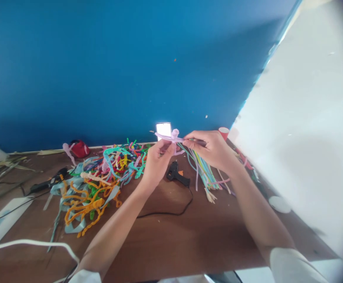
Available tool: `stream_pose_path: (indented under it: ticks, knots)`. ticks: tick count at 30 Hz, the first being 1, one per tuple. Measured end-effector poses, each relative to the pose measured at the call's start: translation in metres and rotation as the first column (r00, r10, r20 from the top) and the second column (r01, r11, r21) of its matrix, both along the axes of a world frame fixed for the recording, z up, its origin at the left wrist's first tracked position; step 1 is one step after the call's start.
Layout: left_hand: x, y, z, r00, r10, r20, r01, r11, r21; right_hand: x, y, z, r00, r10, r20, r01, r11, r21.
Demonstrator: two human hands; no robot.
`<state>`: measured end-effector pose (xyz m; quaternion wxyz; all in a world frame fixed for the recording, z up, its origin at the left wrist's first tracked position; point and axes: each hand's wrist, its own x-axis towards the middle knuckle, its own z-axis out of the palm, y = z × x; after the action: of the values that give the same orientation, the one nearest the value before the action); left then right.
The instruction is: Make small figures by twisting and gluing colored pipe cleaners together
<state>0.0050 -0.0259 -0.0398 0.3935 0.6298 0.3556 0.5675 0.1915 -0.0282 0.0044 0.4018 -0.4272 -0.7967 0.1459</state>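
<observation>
Between both hands (156,162) (214,148), a lilac piece (175,135).

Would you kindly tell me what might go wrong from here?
The black glue gun lies near the left hand, which might brush it if lowered. Its cord curves toward the left forearm and could snag. The lilac piece, held by the left hand and right hand, might bend out of shape if pulled.

Blue wall (115,70), white wall (312,129), brown table (165,243).
</observation>
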Motion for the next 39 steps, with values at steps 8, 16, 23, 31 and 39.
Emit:
stream_pose_path:
  ticks: [8,16,23,31,39]
  knots:
    - [-0.002,-0.005,0.006,0.993,0.010,-0.114,-0.003,0.998,0.060,0.002,-0.002,0.003,0.999,0.000,0.037,0.000,1.000,0.009]
    - [-0.001,-0.002,0.000,0.997,-0.029,-0.073,0.030,0.999,0.018,0.002,0.001,0.000,1.000,0.011,0.023,-0.010,0.999,-0.040]
    - [-0.001,-0.005,0.004,0.990,0.027,-0.138,-0.022,0.999,0.040,0.001,0.002,-0.002,1.000,0.012,0.000,-0.012,0.999,-0.037]
    - [0.003,-0.002,-0.005,0.988,-0.024,-0.154,0.017,0.999,-0.046,-0.002,0.004,-0.004,0.999,0.034,0.005,-0.034,0.998,-0.057]
    - [0.008,-0.004,-0.005,0.969,-0.198,0.150,0.223,0.959,-0.173,0.001,0.006,-0.004,0.997,0.062,-0.041,-0.066,0.994,-0.091]
